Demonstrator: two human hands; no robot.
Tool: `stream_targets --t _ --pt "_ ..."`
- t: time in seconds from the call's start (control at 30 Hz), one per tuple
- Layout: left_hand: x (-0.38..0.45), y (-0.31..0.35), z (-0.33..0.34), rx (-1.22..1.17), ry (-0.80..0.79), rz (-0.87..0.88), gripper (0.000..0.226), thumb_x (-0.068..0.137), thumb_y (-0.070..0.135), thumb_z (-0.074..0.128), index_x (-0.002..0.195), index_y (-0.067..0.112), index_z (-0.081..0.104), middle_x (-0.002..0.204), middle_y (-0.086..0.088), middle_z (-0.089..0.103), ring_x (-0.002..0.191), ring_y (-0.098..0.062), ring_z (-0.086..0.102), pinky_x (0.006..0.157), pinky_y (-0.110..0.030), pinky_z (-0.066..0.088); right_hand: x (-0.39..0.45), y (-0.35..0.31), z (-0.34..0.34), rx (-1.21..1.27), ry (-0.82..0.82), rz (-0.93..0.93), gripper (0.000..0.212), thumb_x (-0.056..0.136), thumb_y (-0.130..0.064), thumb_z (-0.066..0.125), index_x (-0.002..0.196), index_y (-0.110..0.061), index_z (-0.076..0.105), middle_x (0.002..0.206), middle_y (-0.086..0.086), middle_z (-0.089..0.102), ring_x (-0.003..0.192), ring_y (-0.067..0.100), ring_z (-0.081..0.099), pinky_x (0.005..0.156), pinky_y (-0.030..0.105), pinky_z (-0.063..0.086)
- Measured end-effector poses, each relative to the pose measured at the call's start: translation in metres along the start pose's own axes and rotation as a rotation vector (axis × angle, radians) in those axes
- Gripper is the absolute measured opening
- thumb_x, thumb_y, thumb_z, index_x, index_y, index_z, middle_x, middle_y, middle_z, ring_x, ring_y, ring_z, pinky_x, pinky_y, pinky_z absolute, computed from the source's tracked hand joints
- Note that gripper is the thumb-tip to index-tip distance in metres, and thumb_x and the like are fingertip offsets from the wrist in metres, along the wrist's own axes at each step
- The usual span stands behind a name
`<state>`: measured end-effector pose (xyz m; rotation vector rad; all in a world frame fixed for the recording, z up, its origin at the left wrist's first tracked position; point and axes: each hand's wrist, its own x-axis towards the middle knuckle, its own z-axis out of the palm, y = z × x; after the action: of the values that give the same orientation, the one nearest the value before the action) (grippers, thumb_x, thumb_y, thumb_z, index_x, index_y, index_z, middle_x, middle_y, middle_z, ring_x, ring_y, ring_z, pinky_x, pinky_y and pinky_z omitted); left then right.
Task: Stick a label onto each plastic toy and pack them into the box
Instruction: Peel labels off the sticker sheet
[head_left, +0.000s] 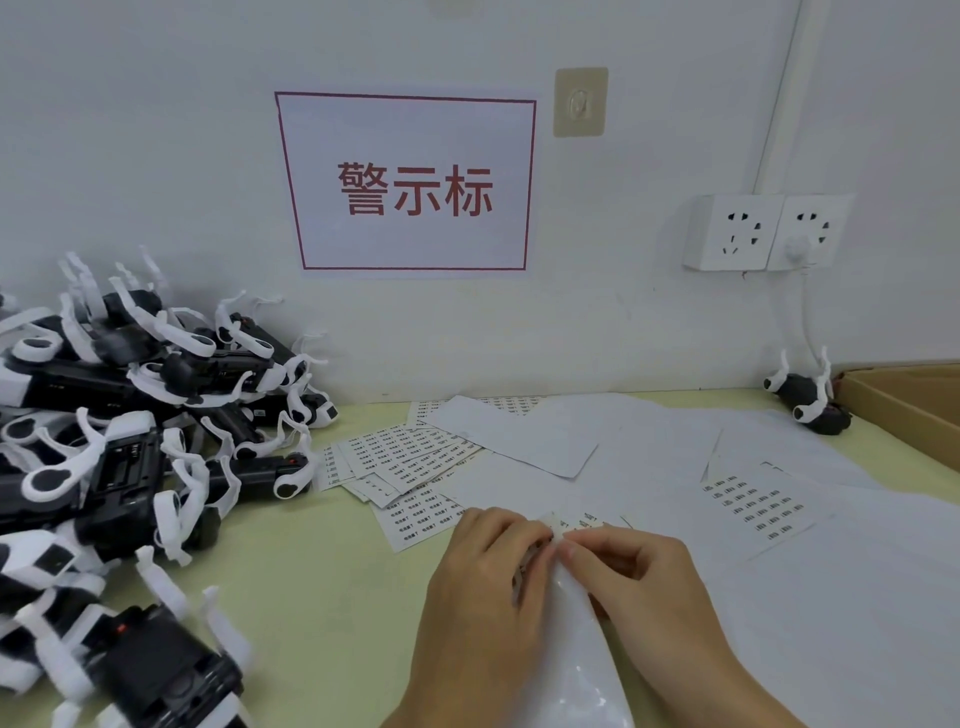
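Hands meet mid-desk: left hand (485, 566) and right hand (636, 571) both pinch a small white label sheet (563, 525), likely peeling one. Black-and-white plastic toys (135, 415) heaped left within reach; brown cardboard box (904, 402) far right.

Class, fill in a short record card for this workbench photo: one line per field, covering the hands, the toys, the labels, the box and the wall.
left hand: pinching a label sheet with the right hand
right hand: fingers at the same sheet's edge, apparently peeling
toy pile: black-and-white plastic toys heaped at the table's left
lone toy: far right, beside the box
box: cardboard, open, right edge
loose label sheets: spread mid-table
wall sign: red-bordered, red characters
sockets: one plug inserted
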<state>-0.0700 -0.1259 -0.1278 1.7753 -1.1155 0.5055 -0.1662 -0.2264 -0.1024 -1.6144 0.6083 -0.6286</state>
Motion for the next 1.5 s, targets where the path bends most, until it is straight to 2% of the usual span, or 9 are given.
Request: stream_targets --t 0.13,0.5,0.63,0.77,0.87,1.0,1.1,1.33,1.5 --pt "0.0 0.001 -0.001 0.023 -0.006 0.009 0.009 0.083 0.012 0.067 0.085 0.013 0.075 0.084 0.008 0.064 0.084 -0.002 0.053 0.071 -0.019 0.045 -0.002 0.003 0.002 -0.063 0.013 -0.081 0.027 0.086 -0.009 0.072 0.067 -0.028 0.079 0.072 -0.008 0.075 0.073 0.004 0.07 0.063 0.009 0.049" --pt "0.0 0.005 -0.002 0.095 -0.064 0.05 0.007 0.082 0.011 0.066 0.082 0.013 0.072 0.082 0.006 0.063 0.074 -0.011 0.061 0.06 -0.027 0.05 -0.004 0.007 0.006 -0.183 0.032 -0.161 0.022 0.086 -0.008 0.071 0.074 -0.024 0.08 0.071 -0.009 0.075 0.072 0.007 0.071 0.066 0.02 0.055" --pt "0.0 0.005 -0.003 0.086 -0.065 0.039 0.006 0.081 0.012 0.066 0.08 0.015 0.071 0.082 0.007 0.062 0.072 -0.009 0.06 0.059 -0.027 0.05 -0.004 0.006 0.007 -0.194 0.03 -0.193 0.03 0.086 -0.007 0.071 0.069 -0.032 0.078 0.069 -0.013 0.074 0.068 0.001 0.069 0.061 0.01 0.049" --pt "0.001 0.006 -0.003 0.084 -0.06 0.046 0.017 0.086 0.022 0.056 0.08 0.015 0.07 0.081 0.007 0.062 0.071 -0.009 0.059 0.058 -0.027 0.05 -0.004 0.008 0.008 -0.182 0.023 -0.215 0.042 0.086 -0.008 0.071 0.062 -0.042 0.075 0.068 -0.011 0.074 0.067 0.003 0.069 0.06 0.01 0.049" --pt "0.0 0.006 -0.003 0.078 -0.064 0.043 0.009 0.085 0.016 0.062 0.08 0.015 0.069 0.082 0.007 0.061 0.071 -0.009 0.06 0.058 -0.028 0.05 -0.004 0.009 0.009 -0.21 0.027 -0.252 0.042 0.087 -0.009 0.07 0.07 -0.047 0.075 0.068 -0.011 0.073 0.067 0.005 0.068 0.061 0.014 0.051" --pt "0.001 0.007 -0.004 0.081 -0.086 0.058 0.025 0.088 0.026 0.049 0.08 0.014 0.068 0.082 0.007 0.061 0.071 -0.01 0.06 0.056 -0.03 0.051 -0.004 0.013 0.008 -0.277 0.034 -0.329 0.033 0.088 -0.007 0.068 0.082 -0.039 0.072 0.064 -0.003 0.069 0.057 0.016 0.06 0.056 0.024 0.048" --pt "0.002 0.007 -0.005 0.107 -0.09 0.085 0.027 0.089 0.026 0.048 0.078 0.013 0.069 0.081 0.005 0.061 0.07 -0.012 0.061 0.051 -0.031 0.052 -0.003 0.015 0.008 -0.303 0.033 -0.36 0.031 0.088 -0.006 0.067 0.087 -0.037 0.07 0.066 0.0 0.069 0.058 0.018 0.058 0.057 0.028 0.048" --pt "0.002 0.006 -0.005 0.127 -0.074 0.101 0.027 0.089 0.025 0.048 0.075 0.012 0.068 0.077 0.004 0.06 0.067 -0.014 0.06 0.05 -0.03 0.051 -0.003 0.015 0.009 -0.325 0.037 -0.38 0.036 0.086 -0.007 0.068 0.087 -0.043 0.069 0.066 -0.005 0.069 0.057 0.017 0.058 0.055 0.026 0.048" --pt "0.003 0.007 -0.005 0.126 -0.065 0.096 0.028 0.087 0.024 0.049 0.073 0.01 0.068 0.075 0.002 0.061 0.065 -0.016 0.061 0.05 -0.029 0.051 -0.002 0.013 0.009 -0.328 0.022 -0.352 0.045 0.086 -0.006 0.068 0.073 -0.049 0.072 0.064 -0.009 0.069 0.055 0.013 0.058 0.053 0.02 0.047"
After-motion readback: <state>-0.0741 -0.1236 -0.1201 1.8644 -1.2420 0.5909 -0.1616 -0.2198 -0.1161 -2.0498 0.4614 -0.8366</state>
